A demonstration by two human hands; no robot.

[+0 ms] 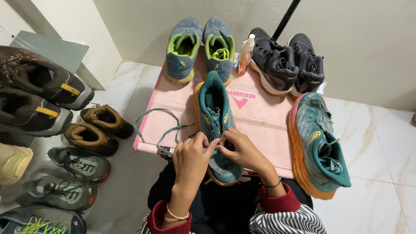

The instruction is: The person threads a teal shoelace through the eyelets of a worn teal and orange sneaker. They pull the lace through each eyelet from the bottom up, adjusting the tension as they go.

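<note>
Both hands (216,154) hiding teal shoe's (214,117) eyelets, lace (158,125) trailing

A pink mat (264,119) lies on the white marble floor (381,147) against the wall. At the mat's centre rests 1 teal shoe with an orange sole (212,108), its teal lace (162,125) trailing toward 9 o'clock. At 12 o'clock stand 2 blue-and-green shoes (201,47); just beside them, a small spray bottle (245,54). At 1 o'clock stand 2 black shoes (288,63). At 3 o'clock, the second teal shoe (320,147) overlaps the mat's edge. At 9 o'clock, 2 brown boots (97,128) and grey shoes (71,175) line the floor.
</note>
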